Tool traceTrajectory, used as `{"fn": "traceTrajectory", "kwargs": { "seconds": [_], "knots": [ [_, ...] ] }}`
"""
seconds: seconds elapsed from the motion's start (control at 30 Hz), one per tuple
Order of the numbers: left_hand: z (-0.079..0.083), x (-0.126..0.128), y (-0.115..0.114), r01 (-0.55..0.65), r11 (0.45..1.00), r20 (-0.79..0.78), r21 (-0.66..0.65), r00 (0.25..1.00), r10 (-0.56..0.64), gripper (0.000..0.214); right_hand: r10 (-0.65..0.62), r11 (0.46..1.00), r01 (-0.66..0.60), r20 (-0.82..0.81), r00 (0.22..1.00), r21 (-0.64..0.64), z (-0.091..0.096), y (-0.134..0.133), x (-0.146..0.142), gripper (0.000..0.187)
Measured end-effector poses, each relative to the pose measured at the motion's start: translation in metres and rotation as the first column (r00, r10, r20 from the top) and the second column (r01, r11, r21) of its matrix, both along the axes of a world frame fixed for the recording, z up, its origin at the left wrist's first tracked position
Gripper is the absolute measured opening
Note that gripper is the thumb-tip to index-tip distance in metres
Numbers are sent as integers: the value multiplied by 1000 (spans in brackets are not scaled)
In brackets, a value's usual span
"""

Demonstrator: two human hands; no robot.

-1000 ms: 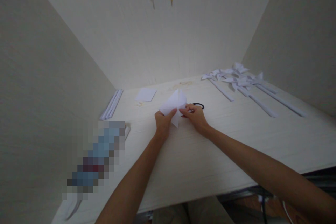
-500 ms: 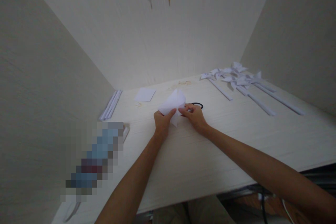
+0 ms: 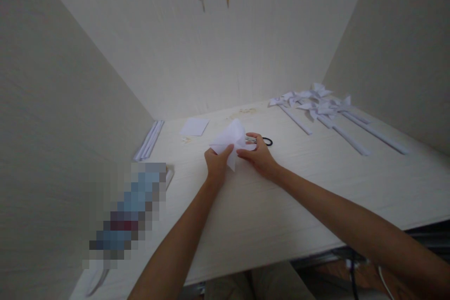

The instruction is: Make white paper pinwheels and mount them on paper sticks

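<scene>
A white sheet of folded paper (image 3: 230,137) is held just above the pale wooden table (image 3: 281,197), between both my hands. My left hand (image 3: 217,164) pinches its lower left part, thumb on top. My right hand (image 3: 258,155) pinches the right side, where a flap is curled over toward the middle. Just behind my right hand lie scissors with black handle loops (image 3: 264,140), partly hidden by my fingers.
Several finished white paper pinwheels on long paper sticks (image 3: 323,110) lie at the back right. A small white paper square (image 3: 194,126) and a bundle of paper sticks (image 3: 149,139) lie at the back left. A pixelated blue object (image 3: 126,211) sits front left. Walls close in on three sides.
My right hand has bent one flap of the paper over toward the centre, so the sheet looks more curled. The scissors behind show more. My left hand has hardly moved.
</scene>
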State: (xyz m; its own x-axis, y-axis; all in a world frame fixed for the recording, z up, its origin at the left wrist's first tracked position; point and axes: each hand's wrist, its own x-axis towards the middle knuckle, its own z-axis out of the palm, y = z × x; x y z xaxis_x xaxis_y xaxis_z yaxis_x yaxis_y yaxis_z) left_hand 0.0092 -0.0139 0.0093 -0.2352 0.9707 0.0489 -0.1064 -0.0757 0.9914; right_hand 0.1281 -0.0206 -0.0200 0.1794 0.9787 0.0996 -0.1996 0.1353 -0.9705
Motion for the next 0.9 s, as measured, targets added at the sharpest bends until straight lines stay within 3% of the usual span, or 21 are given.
{"fn": "traceTrajectory", "kwargs": {
  "seconds": [0.23,0.43,0.53,0.73,0.9],
  "knots": [
    [5,4,-6,7,1000,-90,-19,996,-8,33,-53,996,39,-189,981,-77,8,-3,0,77],
    [4,5,-7,27,1000,-120,-4,992,-28,32,-72,997,60,-276,959,-53,13,-5,-1,83],
    [2,4,-6,93,996,-84,9,992,-92,33,-76,997,66,-296,952,-45,13,-4,1,84],
    [-4,-3,1,374,926,213,51,902,-376,30,-66,997,57,-181,981,-54,5,4,9,85],
    [0,-11,5,413,910,230,37,883,-410,38,10,1000,-11,-31,999,-22,0,5,10,93]
  ]
}}
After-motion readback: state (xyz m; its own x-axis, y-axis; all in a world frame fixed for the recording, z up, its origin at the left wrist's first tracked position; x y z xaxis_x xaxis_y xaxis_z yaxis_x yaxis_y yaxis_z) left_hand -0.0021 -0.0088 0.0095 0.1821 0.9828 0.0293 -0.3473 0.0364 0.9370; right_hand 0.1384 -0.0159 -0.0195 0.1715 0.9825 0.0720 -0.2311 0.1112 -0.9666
